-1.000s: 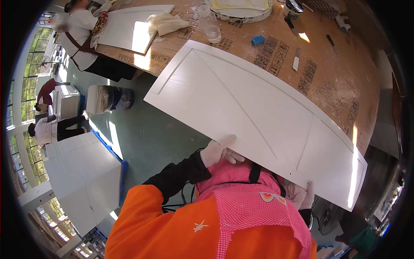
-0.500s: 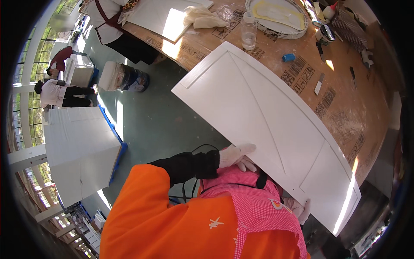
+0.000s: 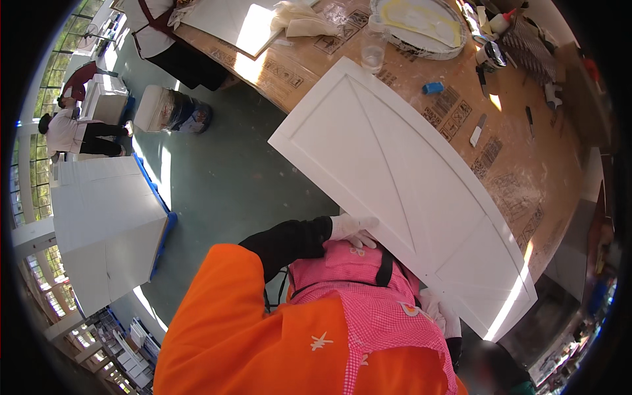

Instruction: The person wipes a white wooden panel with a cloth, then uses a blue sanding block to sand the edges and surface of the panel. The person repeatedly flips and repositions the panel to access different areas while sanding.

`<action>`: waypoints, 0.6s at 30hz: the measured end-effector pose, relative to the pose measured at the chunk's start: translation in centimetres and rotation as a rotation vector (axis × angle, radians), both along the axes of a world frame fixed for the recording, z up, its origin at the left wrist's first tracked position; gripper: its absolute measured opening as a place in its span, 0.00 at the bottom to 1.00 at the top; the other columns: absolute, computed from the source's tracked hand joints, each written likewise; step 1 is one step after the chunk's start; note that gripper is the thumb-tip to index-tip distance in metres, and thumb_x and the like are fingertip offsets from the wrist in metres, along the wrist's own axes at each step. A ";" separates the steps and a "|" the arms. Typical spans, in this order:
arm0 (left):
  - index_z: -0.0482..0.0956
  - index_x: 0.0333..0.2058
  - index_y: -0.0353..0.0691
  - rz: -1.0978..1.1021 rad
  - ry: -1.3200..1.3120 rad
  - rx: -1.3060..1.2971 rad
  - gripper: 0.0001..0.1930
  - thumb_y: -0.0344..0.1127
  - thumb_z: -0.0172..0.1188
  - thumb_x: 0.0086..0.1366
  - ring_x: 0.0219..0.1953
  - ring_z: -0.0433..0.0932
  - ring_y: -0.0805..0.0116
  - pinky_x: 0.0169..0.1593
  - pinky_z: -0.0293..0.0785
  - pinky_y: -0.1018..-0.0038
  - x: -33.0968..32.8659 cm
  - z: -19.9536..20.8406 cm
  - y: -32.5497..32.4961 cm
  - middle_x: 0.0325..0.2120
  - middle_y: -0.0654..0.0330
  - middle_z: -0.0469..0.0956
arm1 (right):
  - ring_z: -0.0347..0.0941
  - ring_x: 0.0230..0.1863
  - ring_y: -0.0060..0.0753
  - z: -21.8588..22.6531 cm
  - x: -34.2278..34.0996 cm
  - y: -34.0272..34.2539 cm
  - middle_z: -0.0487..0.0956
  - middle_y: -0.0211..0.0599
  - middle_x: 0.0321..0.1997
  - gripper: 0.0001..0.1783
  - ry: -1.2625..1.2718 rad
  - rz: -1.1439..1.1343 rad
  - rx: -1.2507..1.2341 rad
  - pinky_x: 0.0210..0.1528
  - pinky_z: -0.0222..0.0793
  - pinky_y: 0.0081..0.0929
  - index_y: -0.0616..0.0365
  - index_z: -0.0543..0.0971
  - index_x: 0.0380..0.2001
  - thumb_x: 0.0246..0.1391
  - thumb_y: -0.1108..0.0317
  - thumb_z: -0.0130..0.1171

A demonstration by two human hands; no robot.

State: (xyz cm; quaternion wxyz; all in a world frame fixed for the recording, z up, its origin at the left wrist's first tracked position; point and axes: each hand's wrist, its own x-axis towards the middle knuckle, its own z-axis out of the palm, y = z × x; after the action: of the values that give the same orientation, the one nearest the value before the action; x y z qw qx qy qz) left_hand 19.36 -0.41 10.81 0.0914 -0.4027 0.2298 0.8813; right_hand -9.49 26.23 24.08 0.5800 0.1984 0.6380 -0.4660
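Observation:
A long white door panel with a raised border and slanting lines on its face lies tilted over the table's near edge, its near long side against my pink checked apron. My left hand, in a white glove, grips that near edge, thumb on the face and fingers curled beneath. Farther right along the same edge is my gloved right hand, closed at the panel's rim, with its fingertips partly hidden. A strip of sunlight crosses the panel's right end.
On the brown covered table are a clear bottle, a round tray, a blue block, a scraper and cloths. A bucket and a white stack stand left. Other people work beyond.
My view has shifted slightly. The panel has turned a little, its right end coming nearer to me. The right thumb no longer shows clearly over its edge.

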 end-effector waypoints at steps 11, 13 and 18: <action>0.72 0.60 0.41 0.282 -0.089 -0.209 0.24 0.50 0.56 0.74 0.47 0.82 0.68 0.44 0.77 0.74 7.3 -0.9 -4.6 0.50 0.59 0.81 | 0.78 0.49 0.42 2.9 -8.7 -11.3 0.78 0.41 0.56 0.27 0.072 0.070 -0.184 0.49 0.78 0.44 0.58 0.73 0.60 0.69 0.50 0.51; 0.71 0.59 0.40 0.326 -0.122 -0.251 0.25 0.52 0.55 0.74 0.47 0.81 0.69 0.45 0.77 0.73 8.6 -0.7 -5.7 0.49 0.60 0.80 | 0.78 0.54 0.41 2.2 -12.4 -12.1 0.78 0.41 0.57 0.27 0.249 0.073 -0.213 0.55 0.78 0.40 0.60 0.72 0.61 0.68 0.53 0.55; 0.70 0.60 0.39 0.468 -0.200 -0.298 0.26 0.53 0.55 0.73 0.48 0.81 0.67 0.47 0.78 0.68 10.1 -1.9 -7.5 0.50 0.57 0.79 | 0.78 0.54 0.40 2.7 -21.8 -19.2 0.79 0.41 0.56 0.27 0.712 0.159 -0.273 0.57 0.76 0.36 0.60 0.72 0.62 0.68 0.53 0.56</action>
State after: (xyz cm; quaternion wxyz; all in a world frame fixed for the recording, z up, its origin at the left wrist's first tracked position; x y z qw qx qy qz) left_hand 29.47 -7.87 8.92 -0.1524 -0.5384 0.2476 0.7909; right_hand -31.33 7.02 26.80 0.3776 -0.1050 0.7450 -0.5398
